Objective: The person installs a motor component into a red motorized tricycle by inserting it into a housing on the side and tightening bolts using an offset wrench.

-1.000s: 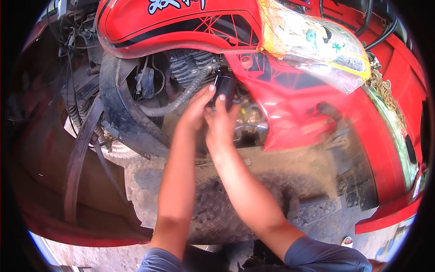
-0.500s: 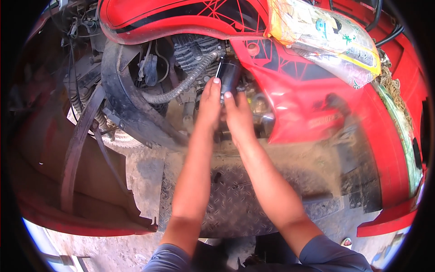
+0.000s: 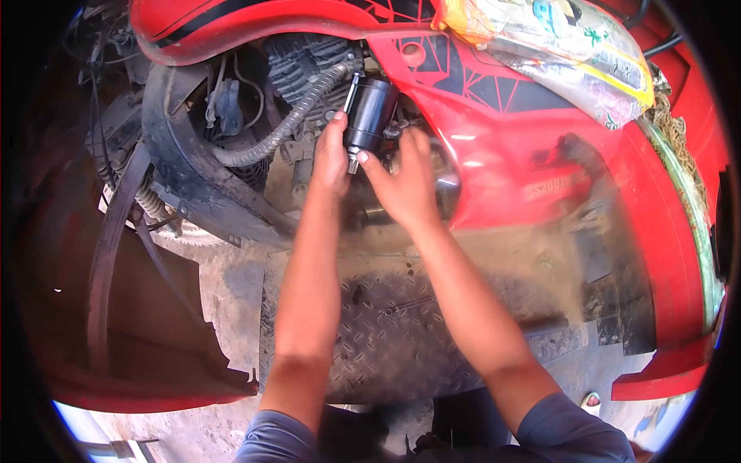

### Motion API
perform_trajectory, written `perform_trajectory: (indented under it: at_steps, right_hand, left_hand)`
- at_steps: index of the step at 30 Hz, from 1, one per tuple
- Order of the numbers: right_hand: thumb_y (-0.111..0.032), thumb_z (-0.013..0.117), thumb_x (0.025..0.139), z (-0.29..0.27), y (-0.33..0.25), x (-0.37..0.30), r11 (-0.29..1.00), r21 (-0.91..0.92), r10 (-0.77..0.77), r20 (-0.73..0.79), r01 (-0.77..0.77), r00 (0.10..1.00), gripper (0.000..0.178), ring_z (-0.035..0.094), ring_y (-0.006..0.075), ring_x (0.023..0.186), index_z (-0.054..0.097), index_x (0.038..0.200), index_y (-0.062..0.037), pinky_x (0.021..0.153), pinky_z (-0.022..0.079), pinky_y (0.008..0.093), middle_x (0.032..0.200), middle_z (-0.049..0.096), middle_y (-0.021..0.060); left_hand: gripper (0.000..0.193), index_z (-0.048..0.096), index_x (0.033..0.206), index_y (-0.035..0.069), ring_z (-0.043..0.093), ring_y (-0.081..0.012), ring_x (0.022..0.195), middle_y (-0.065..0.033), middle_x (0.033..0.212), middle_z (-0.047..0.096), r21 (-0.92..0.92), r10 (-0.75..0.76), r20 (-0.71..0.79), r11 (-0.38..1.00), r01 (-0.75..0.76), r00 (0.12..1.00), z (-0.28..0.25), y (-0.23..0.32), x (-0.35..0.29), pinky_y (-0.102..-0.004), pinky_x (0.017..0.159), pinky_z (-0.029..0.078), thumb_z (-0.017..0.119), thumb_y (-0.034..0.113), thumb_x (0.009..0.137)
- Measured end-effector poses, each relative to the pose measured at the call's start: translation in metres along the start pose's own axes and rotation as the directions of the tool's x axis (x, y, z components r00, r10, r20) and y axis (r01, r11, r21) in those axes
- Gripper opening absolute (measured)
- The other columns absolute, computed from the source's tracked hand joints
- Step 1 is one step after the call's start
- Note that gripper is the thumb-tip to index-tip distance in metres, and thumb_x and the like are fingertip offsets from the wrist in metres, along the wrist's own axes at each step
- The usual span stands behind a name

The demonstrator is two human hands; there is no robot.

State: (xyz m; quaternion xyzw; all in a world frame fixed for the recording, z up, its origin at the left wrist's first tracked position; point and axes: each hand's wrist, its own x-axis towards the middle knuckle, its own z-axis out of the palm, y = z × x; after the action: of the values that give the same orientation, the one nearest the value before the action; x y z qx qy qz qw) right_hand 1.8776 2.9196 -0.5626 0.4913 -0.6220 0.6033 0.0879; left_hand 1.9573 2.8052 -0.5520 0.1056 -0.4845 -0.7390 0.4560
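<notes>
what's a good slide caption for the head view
Left hand and right hand hold a black cylinder beside a ribbed hose.

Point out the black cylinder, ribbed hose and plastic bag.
Black cylinder [image 3: 372,113], head view: middle of its side.
Ribbed hose [image 3: 299,114], head view: midway along its curve.
Plastic bag [image 3: 557,63], head view: middle of its visible surface.

1 apparent wrench [image 3: 411,306] on treadplate [image 3: 374,355]
</notes>
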Motion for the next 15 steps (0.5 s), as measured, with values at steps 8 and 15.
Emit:
perform_trajectory:
  at_steps: [8, 15]
  right_hand:
    - [-0.020, 0.073, 0.092, -0.029, -0.015, 0.015, 0.987, 0.004, 0.163, -0.049, -0.163, 0.985, 0.041, 0.061, 0.0411, 0.112, 0.062, 0.119, 0.0088, 0.098, 0.048, 0.0478, 0.118, 0.064, 0.0239]
    - [-0.020, 0.073, 0.091, -0.026, -0.017, 0.020, 0.935, -0.318, -0.164, 0.006, 0.157, 0.987, 0.057, 0.056, 0.0438, 0.127, 0.056, 0.137, 0.0098, 0.106, 0.047, 0.0480, 0.133, 0.061, 0.0301]
  left_hand:
    - [0.050, 0.062, 0.109, 0.002, 0.057, -0.0157, 0.049, -0.0084, 0.076, 0.066, 0.132, -0.149, -0.073, 0.979, 0.158, 0.986, 0.005, 0.026, 0.010, -0.0290, 0.038, 0.043, 0.049, 0.050, 0.106]
    - [0.047, 0.059, 0.113, 0.007, 0.057, -0.0115, 0.051, -0.0059, 0.082, 0.067, 0.012, -0.162, -0.020, 0.987, 0.163, 0.987, 0.010, 0.022, 0.004, -0.0242, 0.036, 0.038, 0.041, 0.051, 0.107]
